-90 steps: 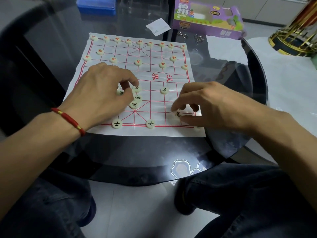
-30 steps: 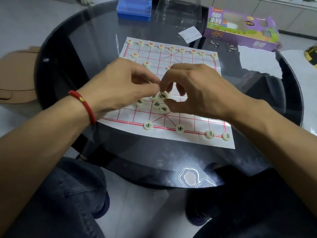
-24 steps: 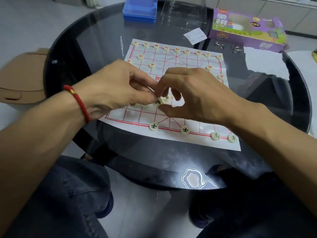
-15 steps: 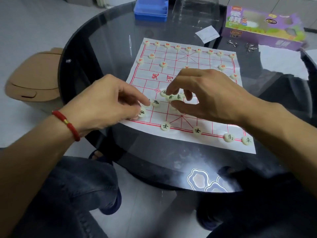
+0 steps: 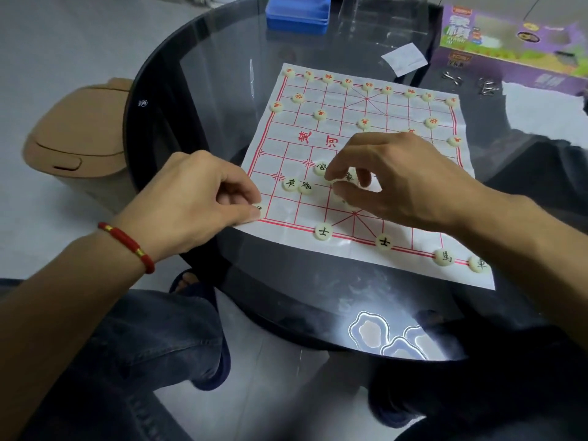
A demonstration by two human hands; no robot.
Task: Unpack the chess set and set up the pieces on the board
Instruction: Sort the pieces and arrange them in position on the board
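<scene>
Since 0.5 s ago the left hand (image 5: 203, 198) has slid to the near left corner of the paper board (image 5: 359, 148), where its thumb and forefinger pinch a pale disc piece (image 5: 260, 209) lying right at the corner of the red grid. The right hand (image 5: 404, 183) stays over the middle of the near half, its thumb and forefinger closed on another disc (image 5: 349, 177) among the loose black-lettered pieces; 2 of these (image 5: 297, 185) lie touching just left of it. On the near edge line sit 2 advisers (image 5: 323, 232) apart from each other, and a horse and chariot pair (image 5: 461, 261) near the right corner. Red-lettered pieces (image 5: 366, 87) line the far rows. The board lies flat on the round glass desk (image 5: 203, 74), with a purple box (image 5: 515, 43) and a blue case (image 5: 297, 11) beyond it.
</scene>
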